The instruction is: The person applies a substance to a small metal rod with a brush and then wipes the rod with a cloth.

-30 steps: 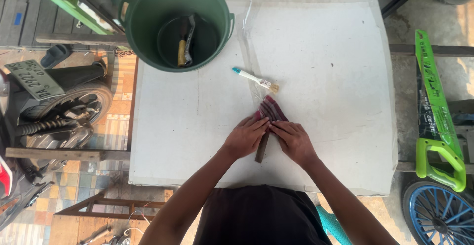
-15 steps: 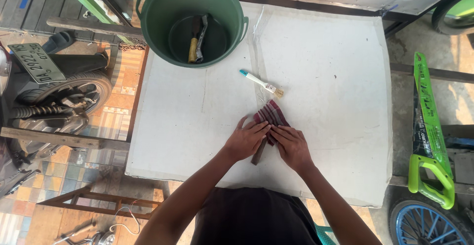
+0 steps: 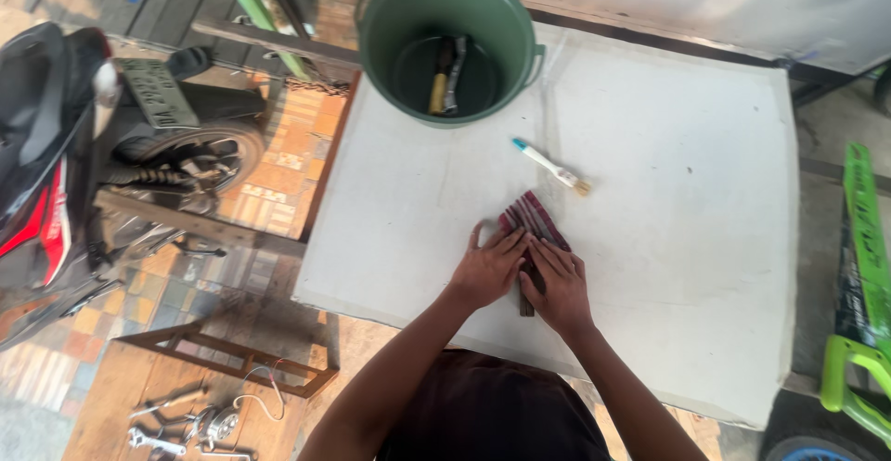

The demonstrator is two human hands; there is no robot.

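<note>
1. Head view, the hands: the left hand (image 3: 489, 271) and right hand (image 3: 559, 286) lie side by side, palms down and fingers stretched flat, pressing on a folded red-and-grey plaid cloth (image 3: 530, 220) near the front edge of the white board tabletop (image 3: 687, 192). Neither hand is curled round anything; the fingertips of the two nearly meet over the cloth.
2. Head view, the cloth: its fanned upper end shows beyond the fingers, while a dark narrow strip (image 3: 526, 304) sticks out below, between the two wrists. Whether that strip is part of the cloth or something wrapped in it cannot be told.
3. Head view, nearby: a small paintbrush (image 3: 551, 166) with a white handle and teal tip lies just beyond the cloth, apart from it.
4. Head view, farther off: a green bucket (image 3: 408, 71) stands at the table's far edge with tools inside. A motor scooter (image 3: 102, 145) is parked to the left, and a green handsaw (image 3: 863, 275) lies to the right.
</note>
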